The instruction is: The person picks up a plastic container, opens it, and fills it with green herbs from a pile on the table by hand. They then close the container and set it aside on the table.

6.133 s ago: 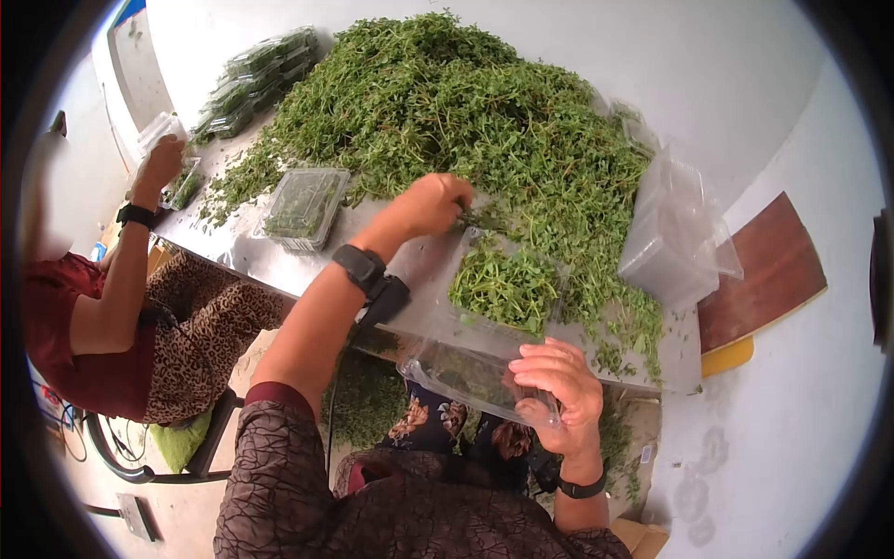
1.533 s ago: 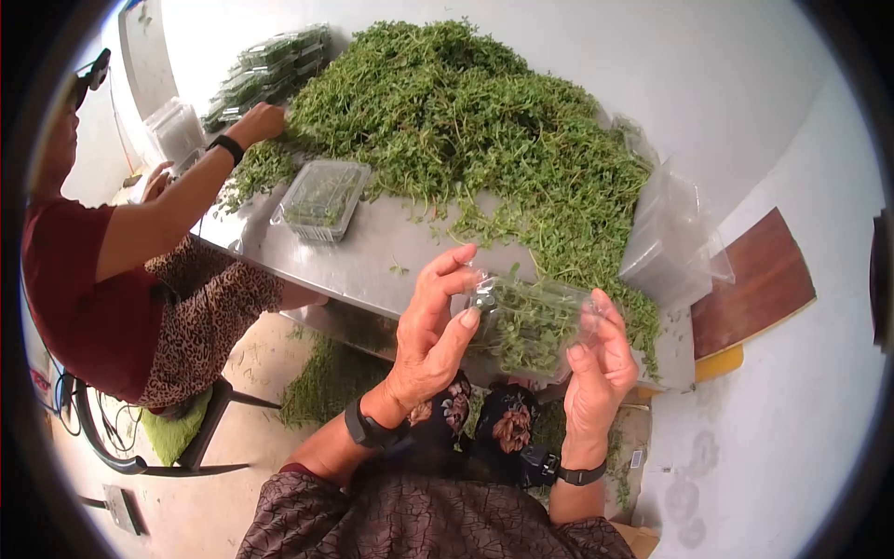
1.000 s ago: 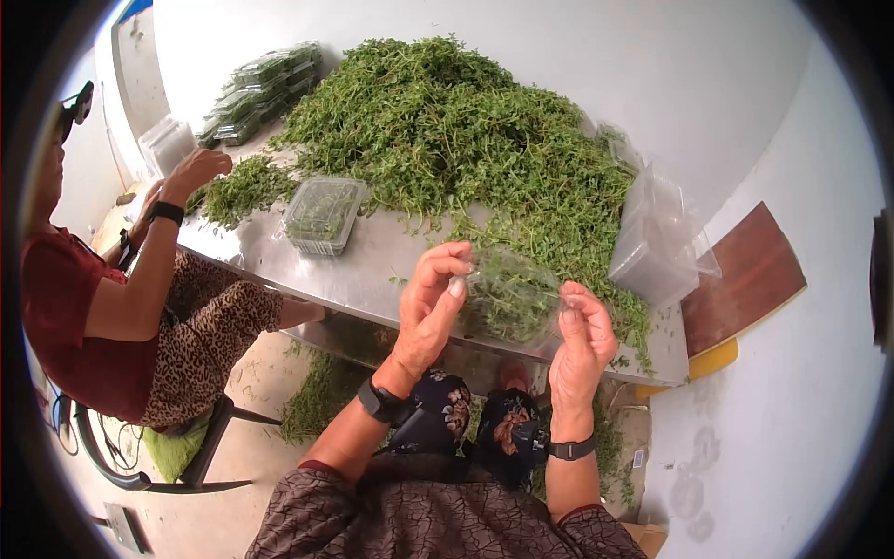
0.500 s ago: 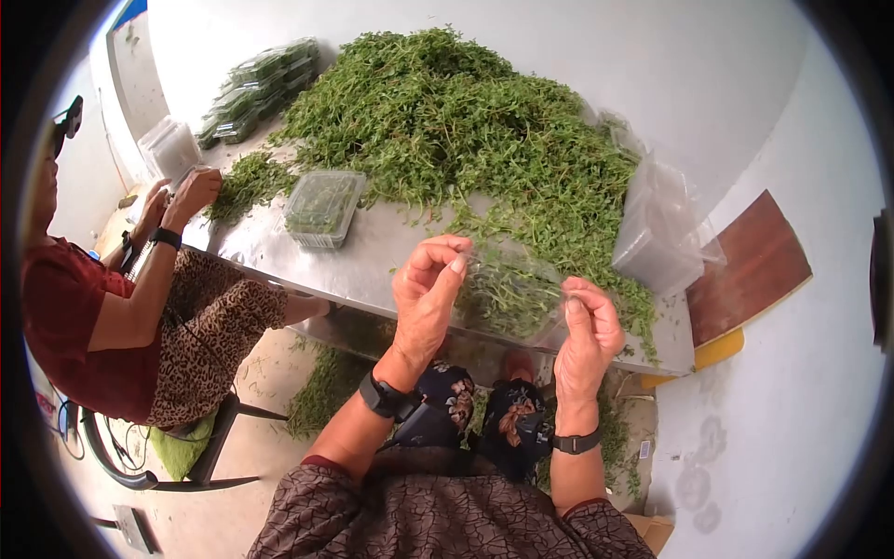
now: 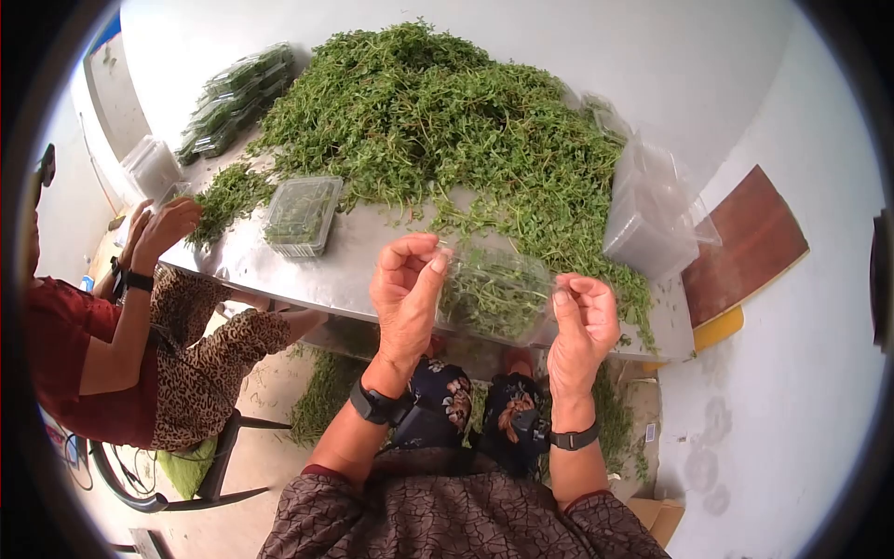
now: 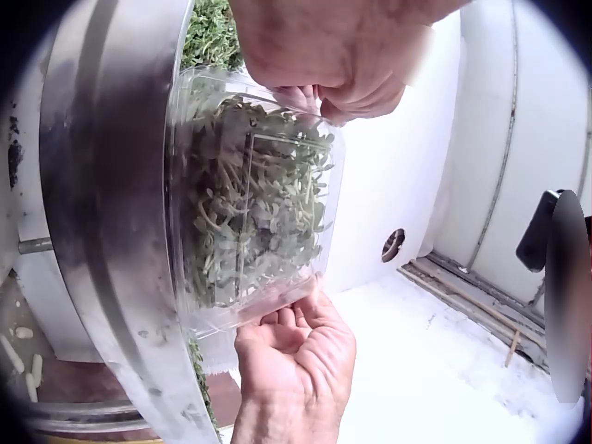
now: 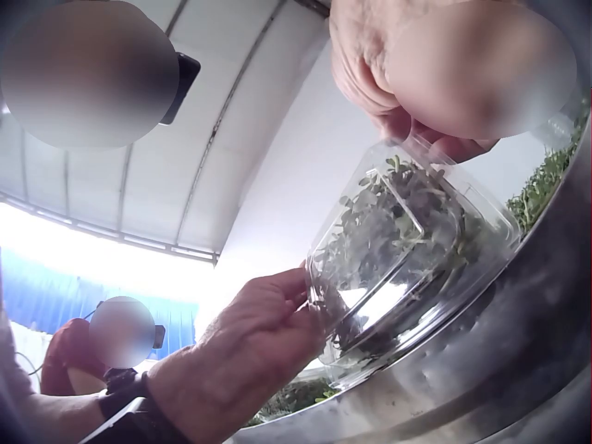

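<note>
Both hands hold up a clear plastic clamshell box (image 5: 495,291) filled with green leafy stems, its lid over the greens. It overlaps the front edge of the steel table (image 5: 358,278) in the head view. My left hand (image 5: 406,298) pinches one end between thumb and curled fingers; my right hand (image 5: 585,328) pinches the opposite end the same way. In the left wrist view the leaves press against the clear plastic of the box (image 6: 254,203), with the right hand (image 6: 301,361) at its lower end. A large heap of greens (image 5: 438,121) lies behind it.
Another filled box (image 5: 303,216) sits on the table to the left. Several filled boxes (image 5: 237,98) are stacked at the back left. Nested clear boxes (image 5: 652,219) stand at the right. A second person (image 5: 88,345) sits at the left, hands near a small pile (image 5: 228,197).
The box stood open on the table earlier, with my left hand by the heap and my right on the lid. It is now covered and lifted, held in both hands; recently it barely moves.
</note>
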Demonstrator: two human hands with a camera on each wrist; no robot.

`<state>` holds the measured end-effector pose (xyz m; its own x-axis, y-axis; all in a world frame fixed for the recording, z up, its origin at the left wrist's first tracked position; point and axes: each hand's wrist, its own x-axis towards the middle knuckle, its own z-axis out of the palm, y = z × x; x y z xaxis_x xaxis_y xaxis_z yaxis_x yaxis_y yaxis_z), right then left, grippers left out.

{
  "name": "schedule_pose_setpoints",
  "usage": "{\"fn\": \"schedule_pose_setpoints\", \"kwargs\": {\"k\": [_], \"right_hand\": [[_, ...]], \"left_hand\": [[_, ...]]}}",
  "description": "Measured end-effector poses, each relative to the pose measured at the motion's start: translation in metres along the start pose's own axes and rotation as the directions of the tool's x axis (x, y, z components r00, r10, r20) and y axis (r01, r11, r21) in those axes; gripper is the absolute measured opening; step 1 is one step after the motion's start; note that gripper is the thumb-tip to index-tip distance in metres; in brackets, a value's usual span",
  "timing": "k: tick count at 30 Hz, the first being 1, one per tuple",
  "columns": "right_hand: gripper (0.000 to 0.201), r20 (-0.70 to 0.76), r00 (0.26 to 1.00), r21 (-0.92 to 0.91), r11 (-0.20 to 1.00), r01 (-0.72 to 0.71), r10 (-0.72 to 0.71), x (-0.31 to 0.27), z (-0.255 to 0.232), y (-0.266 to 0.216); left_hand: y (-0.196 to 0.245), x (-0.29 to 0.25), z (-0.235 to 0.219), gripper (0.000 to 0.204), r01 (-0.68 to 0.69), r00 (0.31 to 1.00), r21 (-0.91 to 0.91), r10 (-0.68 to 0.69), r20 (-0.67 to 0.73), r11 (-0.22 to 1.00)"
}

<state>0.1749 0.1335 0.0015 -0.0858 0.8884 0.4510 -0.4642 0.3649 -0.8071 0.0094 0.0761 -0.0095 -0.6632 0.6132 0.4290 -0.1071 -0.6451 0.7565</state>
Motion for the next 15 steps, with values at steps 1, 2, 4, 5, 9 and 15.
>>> {"fn": "schedule_pose_setpoints", "kwargs": {"k": [1,2,4,5,9,15], "right_hand": [[0.013,-0.001,1.0,-0.024,1.0,-0.004,0.004,0.0,0.001,-0.001],[0.013,-0.007,1.0,-0.024,1.0,-0.004,0.004,0.0,0.0,-0.001],[0.019,0.051,0.999,-0.114,0.993,-0.006,0.012,0.001,-0.004,0.0],[0.019,0.049,0.999,-0.116,0.993,-0.008,0.013,0.001,-0.007,0.0],[0.022,0.102,0.995,-0.212,0.977,0.011,0.011,0.003,-0.01,-0.001],[0.02,0.109,0.994,-0.239,0.971,0.003,0.024,0.003,-0.011,-0.003]], "left_hand": [[0.0,0.0,-0.002,0.009,0.004,1.0,0.001,-0.004,0.004,1.0],[-0.001,0.001,-0.004,0.013,-0.043,0.998,0.078,0.04,0.039,0.996],[-0.001,0.003,-0.007,0.017,-0.091,0.993,0.15,0.08,0.081,0.984],[-0.001,0.004,-0.008,0.02,-0.123,0.988,0.169,0.104,0.115,0.978],[0.006,0.006,-0.009,0.021,-0.095,0.986,0.183,0.066,0.155,0.979],[0.015,0.01,-0.01,0.018,-0.098,0.978,0.274,0.041,0.205,0.957]]}}
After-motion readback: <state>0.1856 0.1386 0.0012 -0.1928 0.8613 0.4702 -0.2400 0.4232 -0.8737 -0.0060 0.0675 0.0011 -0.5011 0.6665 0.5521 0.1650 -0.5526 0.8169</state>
